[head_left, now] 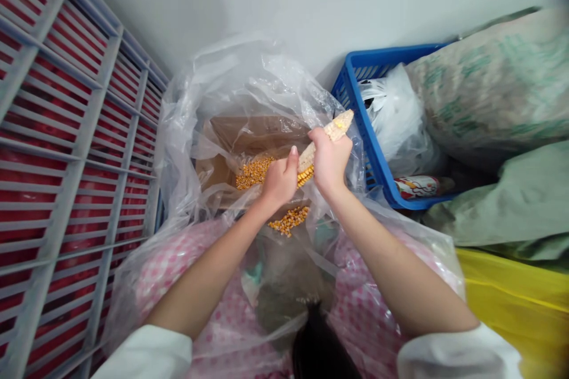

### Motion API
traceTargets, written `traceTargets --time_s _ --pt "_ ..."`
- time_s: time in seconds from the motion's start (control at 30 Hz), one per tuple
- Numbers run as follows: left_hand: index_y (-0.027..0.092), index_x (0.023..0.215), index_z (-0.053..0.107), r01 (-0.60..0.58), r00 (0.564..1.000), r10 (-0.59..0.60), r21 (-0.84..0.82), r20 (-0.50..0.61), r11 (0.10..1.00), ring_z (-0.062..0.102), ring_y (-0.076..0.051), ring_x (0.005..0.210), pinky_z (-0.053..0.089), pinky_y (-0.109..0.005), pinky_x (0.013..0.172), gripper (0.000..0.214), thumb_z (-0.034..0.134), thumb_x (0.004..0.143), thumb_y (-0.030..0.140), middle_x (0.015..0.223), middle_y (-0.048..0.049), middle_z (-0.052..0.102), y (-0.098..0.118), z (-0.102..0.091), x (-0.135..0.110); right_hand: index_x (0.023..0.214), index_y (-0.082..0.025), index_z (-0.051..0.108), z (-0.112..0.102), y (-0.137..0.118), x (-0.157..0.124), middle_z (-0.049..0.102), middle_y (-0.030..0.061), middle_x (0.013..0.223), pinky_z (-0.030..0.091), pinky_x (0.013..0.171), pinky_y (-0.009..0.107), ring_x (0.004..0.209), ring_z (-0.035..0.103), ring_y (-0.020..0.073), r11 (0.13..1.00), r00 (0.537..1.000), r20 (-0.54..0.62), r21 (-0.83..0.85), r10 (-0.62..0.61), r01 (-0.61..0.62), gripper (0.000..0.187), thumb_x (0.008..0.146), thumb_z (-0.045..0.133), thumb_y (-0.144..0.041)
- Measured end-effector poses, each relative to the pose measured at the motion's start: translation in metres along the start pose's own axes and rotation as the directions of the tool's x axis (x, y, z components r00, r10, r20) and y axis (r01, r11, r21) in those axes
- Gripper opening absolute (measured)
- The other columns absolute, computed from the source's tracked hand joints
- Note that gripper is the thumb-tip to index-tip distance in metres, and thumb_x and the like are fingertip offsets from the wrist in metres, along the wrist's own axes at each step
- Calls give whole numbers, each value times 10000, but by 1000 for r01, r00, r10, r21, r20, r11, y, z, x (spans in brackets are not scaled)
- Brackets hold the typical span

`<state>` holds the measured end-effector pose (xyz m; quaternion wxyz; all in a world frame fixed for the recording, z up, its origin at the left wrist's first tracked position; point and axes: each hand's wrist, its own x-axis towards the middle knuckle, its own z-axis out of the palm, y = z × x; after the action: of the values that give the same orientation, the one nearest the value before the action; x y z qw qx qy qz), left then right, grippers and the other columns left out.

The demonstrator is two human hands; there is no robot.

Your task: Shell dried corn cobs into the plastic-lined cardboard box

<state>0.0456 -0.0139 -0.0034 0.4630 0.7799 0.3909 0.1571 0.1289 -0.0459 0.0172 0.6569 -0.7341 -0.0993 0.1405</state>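
Observation:
An ear of corn (307, 157) is held slantwise between both hands, partly stripped: pale bare cob shows at its upper right end, and yellow kernels line its lower side. My left hand (281, 177) grips the lower left end, thumb pointing up. Around the middle, nearer the bare tip, my right hand (331, 157) is wrapped. Below them is a cardboard box (249, 130) lined with a clear plastic bag (191, 106). Loose corn kernels (253, 173) lie inside it, and a smaller heap of kernels (290, 221) rests on the plastic nearer me.
A grey plastic crate (80, 130) with red behind its slats stands at left. To the right, a blue basket (360, 100) holds a white plastic bag (395, 109) and a printed bottle (418, 186). A large sack (493, 83) and yellow material (511, 296) lie farther right.

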Motion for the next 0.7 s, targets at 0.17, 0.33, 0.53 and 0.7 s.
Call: traceTargets --time_s 0.17,0.33,0.53,0.7 --pt "193 532 455 45 994 -27 -170 109 984 498 -158 594 336 -273 573 563 179 837 577 547 -21 520 0 -1 3 566 -189 388 -3 1 7 368 -53 517 298 462 218 482 337 69 998 997 70 -65 25 -21 202 636 523 -322" --pt "172 794 582 50 962 97 -514 254 857 573 -163 784 420 -258 706 404 455 761 554 773 -25 633 7 -4 7 627 -184 465 -8 -3 18 435 -35 558 326 492 216 511 388 83 999 961 275 -41 5 6 340 704 504 -512" --pt "171 688 516 400 916 -185 -764 357 506 480 -89 437 385 -213 433 414 403 770 560 518 12 515 20 -33 13 833 -188 532 -23 -19 23 501 -23 663 338 481 202 492 429 69 995 926 372 97 -72 38 307 817 401 -464" --pt "171 724 511 302 953 -129 -894 274 332 501 -76 491 422 -213 468 377 367 789 514 621 7 531 23 -73 21 1035 -252 540 -34 -29 -4 484 -40 576 348 533 226 501 460 107 923 786 588 -167 -190 348 317 855 362 -443"
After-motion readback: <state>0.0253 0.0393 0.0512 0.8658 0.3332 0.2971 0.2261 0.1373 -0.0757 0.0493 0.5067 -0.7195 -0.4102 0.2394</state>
